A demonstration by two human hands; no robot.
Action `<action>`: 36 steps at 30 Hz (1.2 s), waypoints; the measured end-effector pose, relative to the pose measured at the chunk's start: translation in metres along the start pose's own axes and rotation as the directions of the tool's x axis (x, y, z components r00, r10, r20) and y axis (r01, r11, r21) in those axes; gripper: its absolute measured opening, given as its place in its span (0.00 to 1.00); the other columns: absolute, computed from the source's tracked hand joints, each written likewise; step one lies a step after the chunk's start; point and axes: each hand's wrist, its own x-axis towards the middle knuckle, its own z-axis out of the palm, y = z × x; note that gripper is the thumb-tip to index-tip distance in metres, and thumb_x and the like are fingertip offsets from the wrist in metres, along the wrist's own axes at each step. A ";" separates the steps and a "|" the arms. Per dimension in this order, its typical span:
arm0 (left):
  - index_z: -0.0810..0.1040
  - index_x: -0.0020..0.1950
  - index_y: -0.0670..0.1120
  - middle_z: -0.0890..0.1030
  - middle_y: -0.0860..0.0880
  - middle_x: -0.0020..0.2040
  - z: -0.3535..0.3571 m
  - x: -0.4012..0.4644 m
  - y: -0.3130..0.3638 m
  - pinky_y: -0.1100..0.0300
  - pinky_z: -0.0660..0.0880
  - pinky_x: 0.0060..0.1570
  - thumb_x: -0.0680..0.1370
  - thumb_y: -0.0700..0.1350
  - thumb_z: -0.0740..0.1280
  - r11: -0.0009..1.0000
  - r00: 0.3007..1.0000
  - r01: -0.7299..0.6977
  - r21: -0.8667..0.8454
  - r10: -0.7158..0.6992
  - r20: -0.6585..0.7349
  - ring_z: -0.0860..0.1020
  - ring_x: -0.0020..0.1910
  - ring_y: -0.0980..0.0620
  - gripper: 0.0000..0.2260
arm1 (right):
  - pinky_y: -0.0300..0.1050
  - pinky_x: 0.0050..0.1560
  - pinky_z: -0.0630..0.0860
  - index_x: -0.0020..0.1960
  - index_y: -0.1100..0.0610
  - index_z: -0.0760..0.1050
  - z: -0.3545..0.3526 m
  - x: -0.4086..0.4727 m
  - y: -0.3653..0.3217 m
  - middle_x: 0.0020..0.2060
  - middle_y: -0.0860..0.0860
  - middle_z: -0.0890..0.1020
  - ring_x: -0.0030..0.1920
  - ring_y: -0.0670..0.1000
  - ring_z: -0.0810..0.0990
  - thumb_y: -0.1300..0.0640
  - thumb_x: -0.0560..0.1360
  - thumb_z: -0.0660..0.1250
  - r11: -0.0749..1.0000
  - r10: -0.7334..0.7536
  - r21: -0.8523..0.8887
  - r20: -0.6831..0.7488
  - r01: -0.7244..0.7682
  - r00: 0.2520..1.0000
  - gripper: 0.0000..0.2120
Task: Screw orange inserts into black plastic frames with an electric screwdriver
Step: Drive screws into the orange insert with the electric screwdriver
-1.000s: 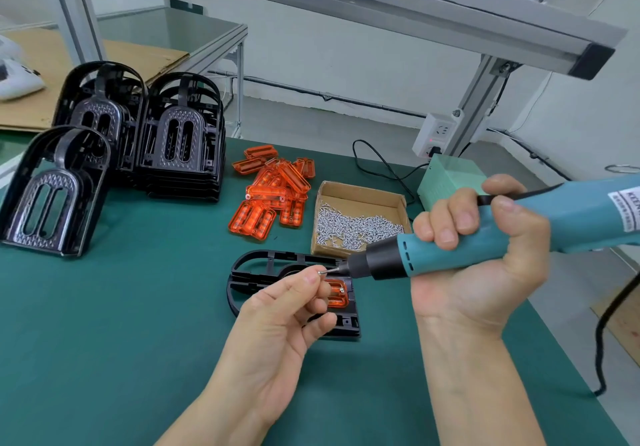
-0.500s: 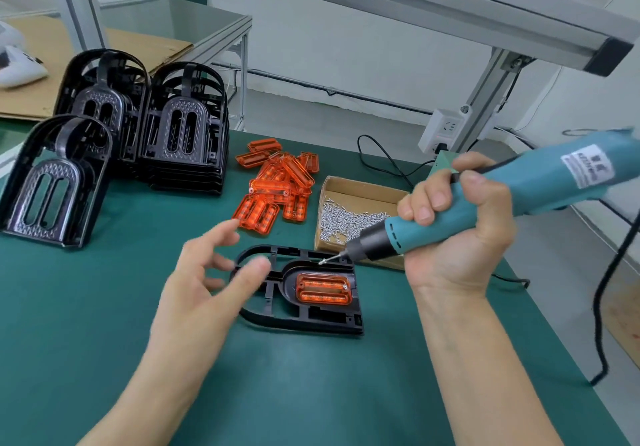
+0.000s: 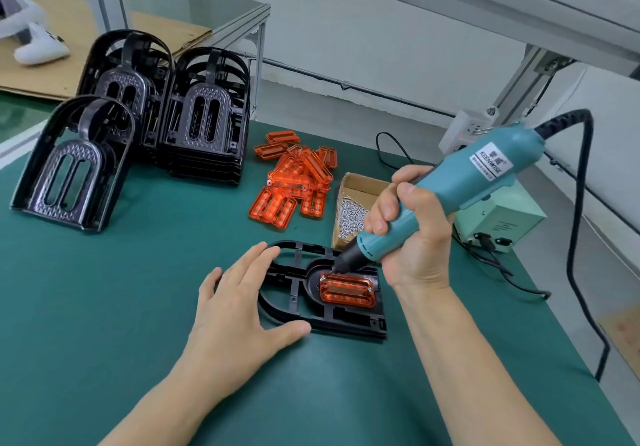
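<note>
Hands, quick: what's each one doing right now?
Left hand: open, fingers flat against the black frame.
Right hand: gripping the screwdriver.

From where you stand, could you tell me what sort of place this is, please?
Most likely a small assembly workstation in a workshop: stacked black plastic frames, a pile of orange inserts, a box of screws and a corded electric screwdriver on a green mat.

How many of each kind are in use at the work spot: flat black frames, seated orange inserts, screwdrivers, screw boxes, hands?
Flat black frame: 1
Seated orange insert: 1
Electric screwdriver: 1
Screw box: 1
Hands: 2, left hand and right hand
Total: 6
The loose inserts and stacked frames overlap too much to count.
</note>
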 end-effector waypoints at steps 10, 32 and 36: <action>0.55 0.74 0.61 0.50 0.70 0.69 0.003 -0.001 -0.006 0.62 0.39 0.73 0.68 0.63 0.69 1.000 0.999 -0.016 -0.019 0.015 -0.038 0.48 0.62 0.77 0.38 | 0.37 0.27 0.67 0.38 0.53 0.73 0.001 0.002 -0.004 0.24 0.49 0.69 0.21 0.48 0.67 0.62 0.66 0.65 0.996 0.026 -0.085 0.070 -0.020 0.997 0.05; 0.61 0.73 0.59 0.52 0.70 0.69 0.005 0.001 -0.010 0.61 0.40 0.73 0.68 0.64 0.69 0.999 0.998 -0.031 -0.010 0.030 -0.060 0.55 0.70 0.67 0.36 | 0.39 0.27 0.68 0.41 0.58 0.73 0.024 0.014 0.002 0.23 0.53 0.68 0.20 0.50 0.65 0.61 0.66 0.66 0.949 0.171 -0.311 0.378 -0.049 0.910 0.05; 0.62 0.73 0.59 0.52 0.70 0.69 0.004 0.001 -0.009 0.61 0.40 0.72 0.68 0.64 0.70 1.000 0.998 -0.019 -0.018 0.018 -0.060 0.56 0.70 0.67 0.36 | 0.40 0.27 0.68 0.39 0.53 0.74 0.020 0.007 0.003 0.24 0.53 0.68 0.21 0.50 0.65 0.60 0.67 0.66 0.959 0.107 -0.282 0.363 0.000 0.926 0.03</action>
